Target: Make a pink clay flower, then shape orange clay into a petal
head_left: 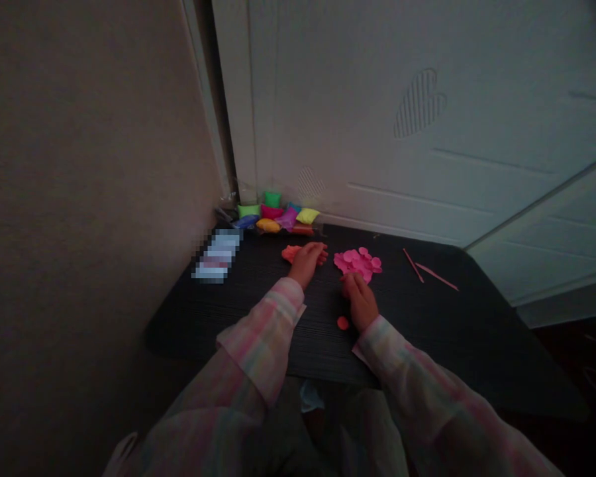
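My left hand [308, 262] lies at the middle of the dark table, its fingers curled together and pointing right. Right beside it, partly covered by it, is an orange-red lump of modelling clay [290, 253]. My right hand [362, 303] is closed, with its fingertips turned inward; whatever is in it is hidden. Just beyond that hand spreads a heap of flat pink clay discs [358, 262]. A single red clay disc [342, 322] rests on the tabletop, left of my right wrist.
Small packets of coloured clay [269, 212] stand along the back left against the white panel. Two thin pinkish sticks [436, 276] lie to the right on the black table [451, 331]. A blurred-out rectangular item [218, 256] sits at the left edge, by the wall.
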The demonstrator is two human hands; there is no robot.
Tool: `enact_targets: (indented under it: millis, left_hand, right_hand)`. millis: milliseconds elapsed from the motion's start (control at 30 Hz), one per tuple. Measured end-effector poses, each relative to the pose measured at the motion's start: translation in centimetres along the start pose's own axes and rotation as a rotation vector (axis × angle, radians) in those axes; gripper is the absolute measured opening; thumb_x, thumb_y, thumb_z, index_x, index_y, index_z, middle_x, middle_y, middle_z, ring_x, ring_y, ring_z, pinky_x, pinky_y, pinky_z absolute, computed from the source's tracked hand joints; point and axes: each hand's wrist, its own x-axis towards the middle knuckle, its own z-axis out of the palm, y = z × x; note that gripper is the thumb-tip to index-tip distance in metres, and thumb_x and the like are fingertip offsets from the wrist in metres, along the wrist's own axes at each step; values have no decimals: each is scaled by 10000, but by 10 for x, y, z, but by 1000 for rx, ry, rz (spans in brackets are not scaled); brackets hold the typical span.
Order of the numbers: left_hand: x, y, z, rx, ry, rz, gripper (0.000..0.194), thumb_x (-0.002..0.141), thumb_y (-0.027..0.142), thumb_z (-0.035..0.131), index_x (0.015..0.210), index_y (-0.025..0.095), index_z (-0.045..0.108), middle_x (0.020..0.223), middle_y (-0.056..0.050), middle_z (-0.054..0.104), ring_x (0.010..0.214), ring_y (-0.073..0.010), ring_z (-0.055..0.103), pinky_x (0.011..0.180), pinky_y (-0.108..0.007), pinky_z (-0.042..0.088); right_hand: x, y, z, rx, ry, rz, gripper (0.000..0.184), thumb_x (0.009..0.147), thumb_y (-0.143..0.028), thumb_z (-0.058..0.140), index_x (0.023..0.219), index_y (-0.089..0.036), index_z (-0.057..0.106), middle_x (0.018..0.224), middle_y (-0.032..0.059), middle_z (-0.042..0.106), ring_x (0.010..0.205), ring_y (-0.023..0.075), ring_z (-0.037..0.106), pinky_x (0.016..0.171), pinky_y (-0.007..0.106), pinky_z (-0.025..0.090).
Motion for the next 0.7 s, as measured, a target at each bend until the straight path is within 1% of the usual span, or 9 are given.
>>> enact_targets:
  millis: [100,200,300,367,400,467,500,567,700]
  left_hand:
    - [0,0,0,3,-3,-6,155,722,241,454,670,136,556,579,0,534,504,-62,479,478,-179,358]
    - [0,0,0,1,-3,1,157,724,240,449,676,133,554,583,2,532,507,-60,481,480,-177,359]
    - [-1,0,-1,-3,5,10,155,718,234,454,673,127,556,575,1,531,505,-63,483,474,-178,357]
    - [-1,0,-1,-6,7,11,146,709,227,466,671,122,561,567,1,531,499,-64,481,473,-180,357]
    - [0,-1,-1,-7,7,10,145,707,225,468,672,122,563,566,1,532,499,-64,481,475,-180,359]
    - [0,-1,-1,-10,9,7,149,710,229,464,673,126,565,574,2,533,508,-62,483,481,-177,360]
    - [1,-1,-1,-10,10,4,152,713,232,460,673,129,565,579,4,532,512,-61,483,481,-175,359]
    - [2,-1,0,-5,7,-2,152,714,234,456,671,133,562,586,6,530,519,-59,481,482,-172,359]
    - [1,0,1,19,-8,-4,157,717,242,449,676,134,556,586,9,521,520,-58,476,484,-170,361]
  right_hand:
    - [-2,0,-3,-8,-26,34,237,774,-362,338,736,-175,478,577,-29,453,525,106,430,505,223,357]
    - [-8,-3,-11,-26,-61,17,209,763,-343,372,762,-170,489,633,-13,490,577,117,461,550,237,377]
    - [-27,-4,-29,-82,-134,22,199,770,-324,375,823,-170,490,705,10,519,641,134,494,597,254,401]
    - [-42,-5,-45,-141,-210,47,183,782,-308,369,855,-180,478,715,15,523,630,134,499,574,255,412]
    - [-48,-6,-51,-167,-261,32,168,783,-297,373,856,-185,476,715,16,521,623,132,498,567,255,416]
    - [-55,-7,-59,-222,-322,-14,139,782,-273,385,836,-188,480,728,22,520,636,132,502,577,258,421]
    - [-56,-8,-59,-248,-326,-39,131,780,-264,389,829,-186,483,726,24,517,637,131,502,578,257,422]
    - [-49,-8,-53,-291,-284,-107,126,781,-245,388,824,-180,486,710,25,514,626,129,501,569,253,419]
    - [-22,-3,-26,-367,-104,-362,139,782,-204,376,828,-163,501,703,44,545,637,139,522,586,259,419]
